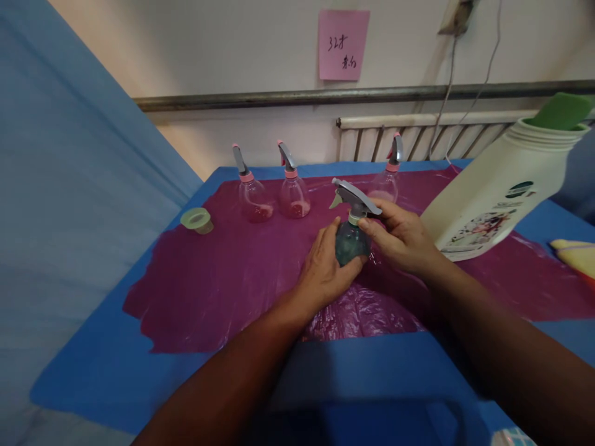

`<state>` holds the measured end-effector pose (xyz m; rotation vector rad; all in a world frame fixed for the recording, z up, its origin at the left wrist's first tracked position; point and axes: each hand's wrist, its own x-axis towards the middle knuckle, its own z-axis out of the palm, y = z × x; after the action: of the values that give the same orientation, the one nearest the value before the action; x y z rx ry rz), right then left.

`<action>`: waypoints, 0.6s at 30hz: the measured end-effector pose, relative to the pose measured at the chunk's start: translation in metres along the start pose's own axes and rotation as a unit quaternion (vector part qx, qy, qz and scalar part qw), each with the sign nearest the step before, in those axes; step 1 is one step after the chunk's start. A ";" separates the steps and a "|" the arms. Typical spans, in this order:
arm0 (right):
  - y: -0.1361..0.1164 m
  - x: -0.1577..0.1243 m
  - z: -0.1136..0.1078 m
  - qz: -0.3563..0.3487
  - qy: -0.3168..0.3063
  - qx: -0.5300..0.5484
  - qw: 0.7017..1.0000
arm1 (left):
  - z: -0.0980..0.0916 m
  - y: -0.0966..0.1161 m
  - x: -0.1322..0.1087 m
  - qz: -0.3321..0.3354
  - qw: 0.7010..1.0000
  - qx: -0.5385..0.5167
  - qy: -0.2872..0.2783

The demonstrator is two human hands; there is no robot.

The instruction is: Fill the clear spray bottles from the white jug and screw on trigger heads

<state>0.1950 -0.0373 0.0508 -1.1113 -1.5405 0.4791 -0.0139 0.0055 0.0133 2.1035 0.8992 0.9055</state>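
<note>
A greenish see-through spray bottle with a grey trigger head and pale green collar stands upright on the purple plastic sheet. My left hand is wrapped round its body, thumb in front. Around the collar, just under the grey head, my right hand has its fingers closed. Behind are clear spray bottles with pink collars: one at the left, one beside it, and one farther right, partly hidden by my right hand. The left two hold a little pinkish contents.
A large pale jug with a green piece in its mouth stands close to my right hand. A small green funnel-like cup sits at the left. A yellow cloth-like thing lies at the right edge. Behind the table are a pipe and a radiator.
</note>
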 end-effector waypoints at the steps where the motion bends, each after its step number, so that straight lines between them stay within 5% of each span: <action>1: -0.001 0.000 0.001 -0.002 0.011 -0.002 1.000 | 0.000 0.000 0.000 0.001 1.000 -0.003 0.000; 12: 0.010 -0.006 0.029 0.051 0.111 0.105 0.987 | -0.004 0.007 0.000 0.010 1.000 -0.006 -0.005; 18: 0.006 -0.005 0.026 0.049 0.099 0.149 0.983 | -0.003 0.009 0.001 0.014 1.000 -0.021 -0.013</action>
<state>0.1727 -0.0321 0.0355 -0.9728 -1.1999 0.6250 -0.0132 0.0024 0.0224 2.0914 0.8322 0.9006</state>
